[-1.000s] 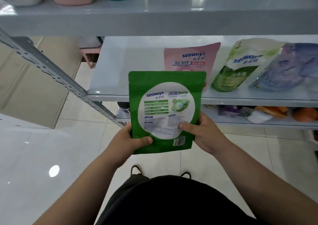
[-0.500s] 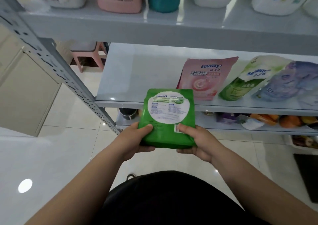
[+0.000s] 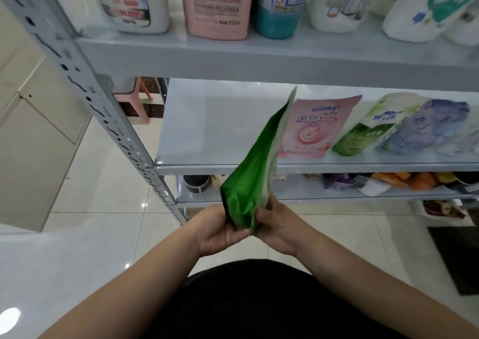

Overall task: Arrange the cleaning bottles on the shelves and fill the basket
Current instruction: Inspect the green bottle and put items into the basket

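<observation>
Before the middle shelf (image 3: 233, 168), left hand (image 3: 216, 231) and right hand (image 3: 278, 231) pinch a glossy, creased green pouch's (image 3: 255, 172) base, edge-on, beside bare shelf surface.

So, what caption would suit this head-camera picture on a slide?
Left hand and right hand grip a green pouch by its base before a shelf of refill pouches.

Green pouch (image 3: 255, 167); pink pouch (image 3: 311, 131); perhaps lilac pouch (image 3: 425, 128).
</observation>
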A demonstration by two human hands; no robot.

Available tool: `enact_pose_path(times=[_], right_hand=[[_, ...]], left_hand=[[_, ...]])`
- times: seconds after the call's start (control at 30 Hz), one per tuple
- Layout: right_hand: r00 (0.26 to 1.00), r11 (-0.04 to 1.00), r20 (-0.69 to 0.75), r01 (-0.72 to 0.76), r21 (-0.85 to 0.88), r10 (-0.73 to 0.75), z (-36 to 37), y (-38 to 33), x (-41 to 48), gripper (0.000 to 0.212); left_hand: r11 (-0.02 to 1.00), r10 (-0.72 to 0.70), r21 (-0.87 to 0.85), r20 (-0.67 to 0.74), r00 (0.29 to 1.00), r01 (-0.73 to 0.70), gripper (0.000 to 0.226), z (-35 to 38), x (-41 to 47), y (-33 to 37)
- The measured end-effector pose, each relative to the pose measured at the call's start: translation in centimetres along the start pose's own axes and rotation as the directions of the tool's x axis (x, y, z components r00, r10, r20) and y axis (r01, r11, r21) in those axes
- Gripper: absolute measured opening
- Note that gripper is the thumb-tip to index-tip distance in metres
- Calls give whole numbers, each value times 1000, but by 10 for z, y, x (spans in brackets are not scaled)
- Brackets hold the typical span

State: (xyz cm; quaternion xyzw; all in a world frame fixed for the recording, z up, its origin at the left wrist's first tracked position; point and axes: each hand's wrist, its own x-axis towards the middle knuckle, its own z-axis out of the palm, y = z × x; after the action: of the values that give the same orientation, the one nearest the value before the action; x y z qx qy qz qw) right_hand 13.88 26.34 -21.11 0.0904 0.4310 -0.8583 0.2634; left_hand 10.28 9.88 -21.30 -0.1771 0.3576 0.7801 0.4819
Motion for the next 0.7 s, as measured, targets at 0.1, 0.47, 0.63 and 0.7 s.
enact_pose_path(times=[0.1,0.47,0.63,0.7], right_hand=[[994,999,-106,36,-27,-38,-1,10,1,96],[923,969,-304,204,-136,-237,5,21,7,66],[917,969,-325,188,-161,-232,11,17,7,57],[923,972,-322,167,-165,-213,14,16,6,57]], left_hand=[[993,50,105,40,998,-54,28,-13,-18,7],[995,94,49,-39,995,-92,53,-70,-57,33],[977,206,89,-125,970,-196,38,-80,-61,24],[971,213,143,-134,968,-194,37,-83,-62,25]])
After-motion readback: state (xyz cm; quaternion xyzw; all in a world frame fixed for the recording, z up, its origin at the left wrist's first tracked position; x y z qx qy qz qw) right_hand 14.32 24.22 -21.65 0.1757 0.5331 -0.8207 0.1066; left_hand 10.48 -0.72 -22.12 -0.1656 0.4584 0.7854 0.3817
